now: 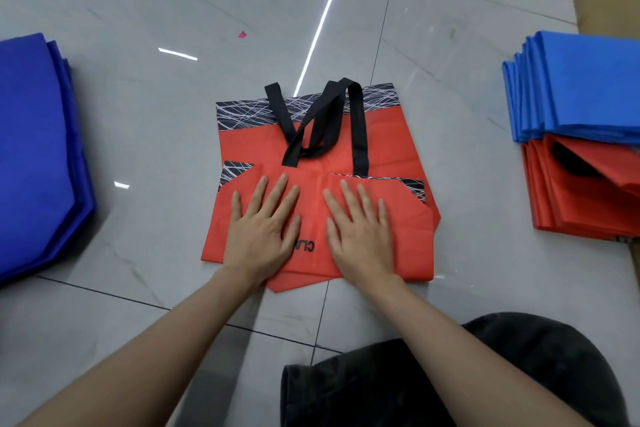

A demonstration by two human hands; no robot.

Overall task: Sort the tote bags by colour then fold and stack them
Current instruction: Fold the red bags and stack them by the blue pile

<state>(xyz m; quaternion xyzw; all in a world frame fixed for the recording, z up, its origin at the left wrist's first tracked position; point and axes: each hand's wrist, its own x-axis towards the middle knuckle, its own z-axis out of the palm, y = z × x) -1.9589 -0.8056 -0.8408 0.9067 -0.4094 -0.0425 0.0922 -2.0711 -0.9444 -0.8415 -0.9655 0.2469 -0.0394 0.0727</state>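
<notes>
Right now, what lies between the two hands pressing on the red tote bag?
In the head view, only a strip of the red tote bag itself, with black printed letters, separates the left hand from the right hand.

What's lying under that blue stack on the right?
Folded red bags, fanned out on the floor. The blue stack covers their far ends, so anything else beneath is hidden.

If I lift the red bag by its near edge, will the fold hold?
Probably floppy: the red tote bag lies thin, with left hand and right hand pressing its fold flat. Its black handles lie limp, so they would likely dangle. The glossy floor may let it slide.
</notes>
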